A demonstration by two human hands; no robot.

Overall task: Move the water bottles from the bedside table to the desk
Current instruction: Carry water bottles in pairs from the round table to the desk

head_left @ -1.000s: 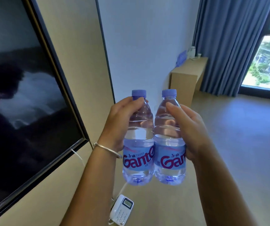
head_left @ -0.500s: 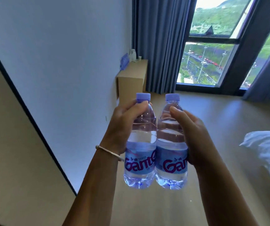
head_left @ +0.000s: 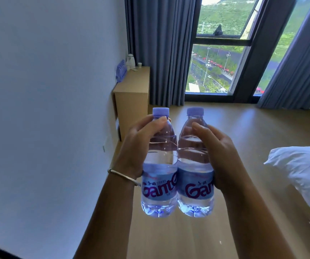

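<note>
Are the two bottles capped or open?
Capped: the left bottle and right bottle each carry a purple cap, held upright.

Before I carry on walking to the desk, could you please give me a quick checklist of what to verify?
1. Left hand grips the left bottle round its upper body: ok.
2. Right hand grips the right bottle: ok.
3. Both purple caps on, bottles upright: ok.
4. Floor ahead free of obstacles: ok as far as it shows.
5. Free spot on the desk, beyond the kettle and cup at its far end: ok.
6. Caps screwed tight: cannot tell.
</note>
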